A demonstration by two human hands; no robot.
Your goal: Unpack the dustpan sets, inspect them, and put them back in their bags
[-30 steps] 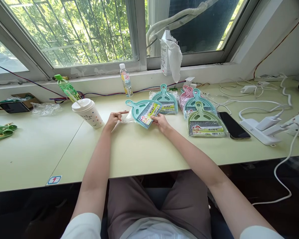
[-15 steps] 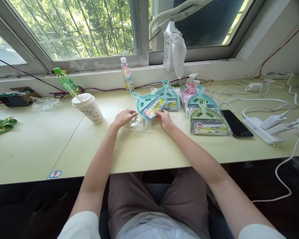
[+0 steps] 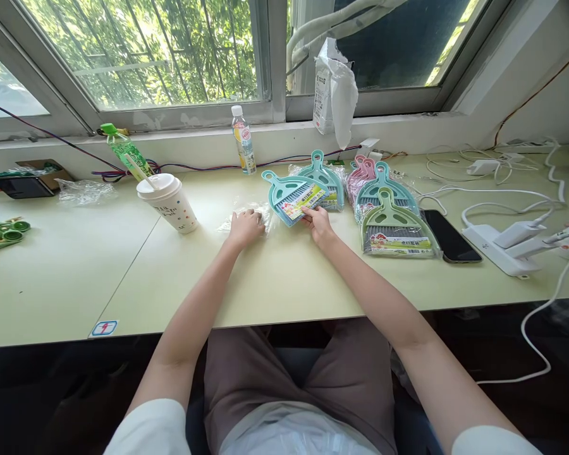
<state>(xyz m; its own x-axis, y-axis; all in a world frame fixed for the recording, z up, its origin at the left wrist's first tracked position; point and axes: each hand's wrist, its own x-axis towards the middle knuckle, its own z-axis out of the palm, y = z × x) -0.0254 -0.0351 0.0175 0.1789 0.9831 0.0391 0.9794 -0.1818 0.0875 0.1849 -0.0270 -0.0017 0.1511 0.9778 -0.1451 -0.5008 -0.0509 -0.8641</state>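
A blue-green dustpan-and-brush set [image 3: 291, 194] with a printed label is tilted up above the table, and my right hand [image 3: 317, 222] grips its lower right corner between thumb and fingers. To the left, my left hand [image 3: 247, 227] is closed over a crumpled clear plastic bag [image 3: 227, 224] that lies on the table. Another blue-green set [image 3: 317, 165] lies just behind the held one. Right of my right hand, a green dustpan-and-brush set [image 3: 398, 232] in clear wrapping rests in front of further blue-green and pink sets [image 3: 360, 170].
A white cup with a straw [image 3: 168, 205] and a green bottle [image 3: 126, 151] stand to the left. A clear bottle [image 3: 244, 142] is at the back. On the right lie a black phone [image 3: 451, 235], a white power strip [image 3: 497, 246] and cables. Green dustpans [image 3: 2, 234] sit far left.
My left hand has moved right and down onto the plastic bag, bunching it up. The held dustpan set has shifted slightly right with my right hand.
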